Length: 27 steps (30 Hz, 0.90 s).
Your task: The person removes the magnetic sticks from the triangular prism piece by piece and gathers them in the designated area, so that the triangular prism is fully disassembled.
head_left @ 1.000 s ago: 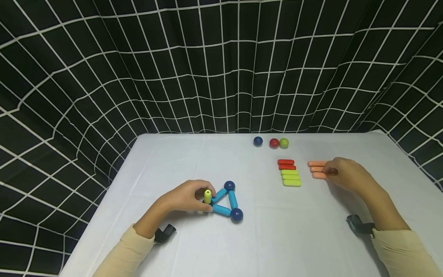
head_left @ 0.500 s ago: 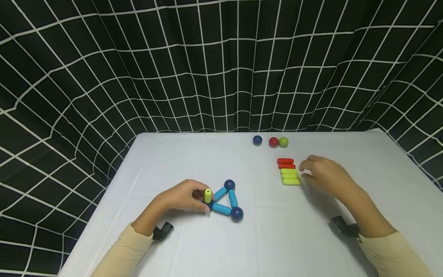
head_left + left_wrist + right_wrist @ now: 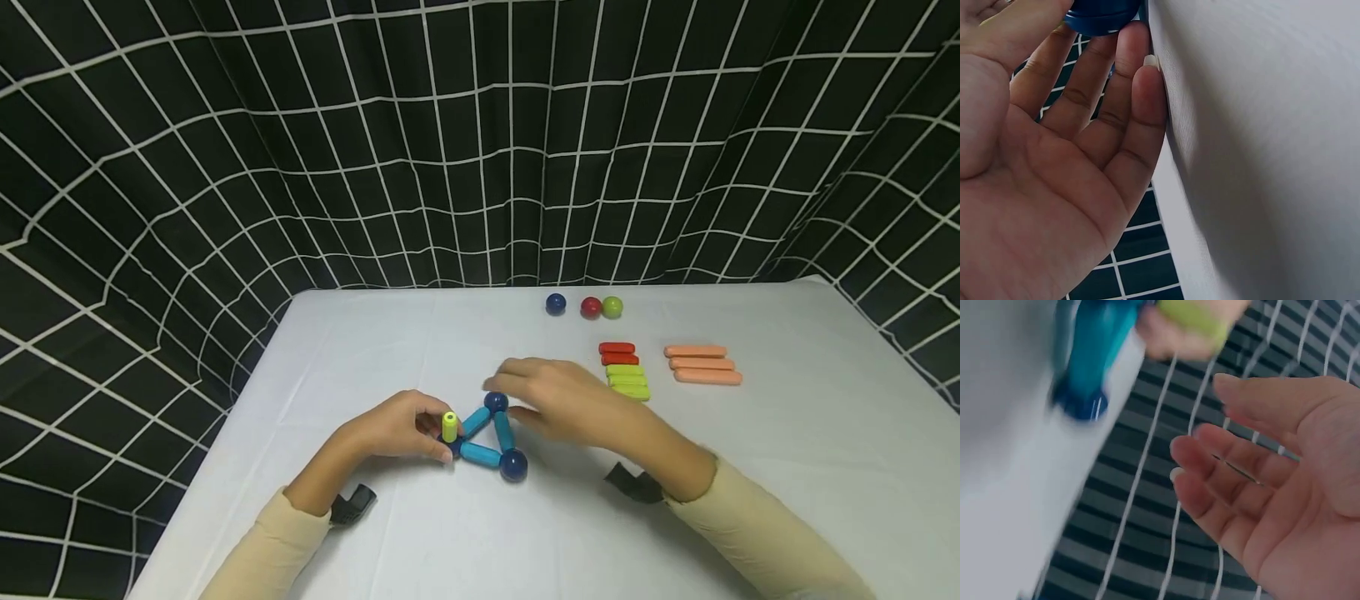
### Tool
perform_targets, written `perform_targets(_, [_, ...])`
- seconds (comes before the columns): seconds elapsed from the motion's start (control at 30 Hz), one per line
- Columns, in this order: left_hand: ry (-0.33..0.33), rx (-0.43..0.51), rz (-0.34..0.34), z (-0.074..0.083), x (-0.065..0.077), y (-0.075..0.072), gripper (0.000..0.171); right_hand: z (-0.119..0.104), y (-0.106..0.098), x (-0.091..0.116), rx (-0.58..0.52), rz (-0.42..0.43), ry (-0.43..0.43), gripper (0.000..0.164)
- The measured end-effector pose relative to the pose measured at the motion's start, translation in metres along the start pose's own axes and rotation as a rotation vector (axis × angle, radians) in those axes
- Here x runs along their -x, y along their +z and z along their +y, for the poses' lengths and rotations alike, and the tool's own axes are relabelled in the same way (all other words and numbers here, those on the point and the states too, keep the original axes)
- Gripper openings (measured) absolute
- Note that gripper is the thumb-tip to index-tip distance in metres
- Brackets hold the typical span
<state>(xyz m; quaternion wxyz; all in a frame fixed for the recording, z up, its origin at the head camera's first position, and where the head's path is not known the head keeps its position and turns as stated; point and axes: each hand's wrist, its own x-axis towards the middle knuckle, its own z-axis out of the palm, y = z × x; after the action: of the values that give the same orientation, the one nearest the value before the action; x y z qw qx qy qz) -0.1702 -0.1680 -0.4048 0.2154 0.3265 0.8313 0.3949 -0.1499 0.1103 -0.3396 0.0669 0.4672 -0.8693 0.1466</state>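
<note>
A flat triangle of three light-blue magnetic sticks and dark-blue balls lies left of the table's middle. My left hand holds its left corner ball between thumb and fingers. On that ball a yellow-green stick stands upright. Over the far side of the triangle hovers my right hand, fingers spread and loosely bent around the far corner ball. The right wrist view shows nothing between those fingers, apart from the corner ball. The near corner ball is untouched.
Red sticks and yellow-green sticks lie in a stack to the right, with orange sticks beyond. Blue, red and green balls sit near the back edge. A black gridded curtain surrounds the white table.
My right hand has left the orange sticks, passed the yellow-green ones and come left to the triangle. The orange sticks lie uncovered. My left hand stays on its ball.
</note>
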Motion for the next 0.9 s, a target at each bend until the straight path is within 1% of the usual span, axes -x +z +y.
perform_targets(0.1, [0.003, 0.005, 0.005, -0.001, 0.002, -0.001, 0.021, -0.020, 0.018, -0.019, 0.000, -0.013, -0.118, 0.048])
perform_targets(0.2, [0.011, 0.024, 0.002, -0.001, 0.002, -0.001, 0.020, -0.035, 0.038, -0.030, 0.065, -0.012, -0.206, 0.039])
perform_targets(0.27, [0.010, 0.046, -0.007, -0.001, 0.001, 0.000, 0.018, -0.040, 0.048, -0.032, 0.123, 0.001, -0.230, 0.029])
perform_targets(0.33, [0.004, 0.074, -0.013, -0.001, 0.001, 0.000, 0.018, -0.043, 0.054, -0.034, 0.159, 0.016, -0.221, 0.019])
perform_targets(0.4, [-0.009, 0.086, -0.016, -0.001, 0.001, 0.000, 0.018, -0.044, 0.057, -0.034, 0.171, 0.039, -0.190, 0.016])
perform_targets(0.5, [-0.022, 0.065, -0.008, 0.000, 0.001, -0.001, 0.023, -0.043, 0.058, -0.033, 0.174, 0.065, -0.155, 0.013])
perform_targets(0.57, [-0.024, 0.042, -0.003, 0.001, 0.002, -0.001, 0.023, -0.042, 0.058, -0.032, 0.188, 0.082, -0.156, 0.010])
perform_targets(0.7, [-0.027, 0.012, 0.001, 0.004, 0.002, -0.001, 0.023, -0.040, 0.059, -0.031, 0.212, 0.094, -0.172, 0.011])
perform_targets(0.9, [-0.033, -0.005, 0.010, 0.004, 0.002, 0.001, 0.021, -0.040, 0.060, -0.031, 0.195, 0.096, -0.171, 0.012])
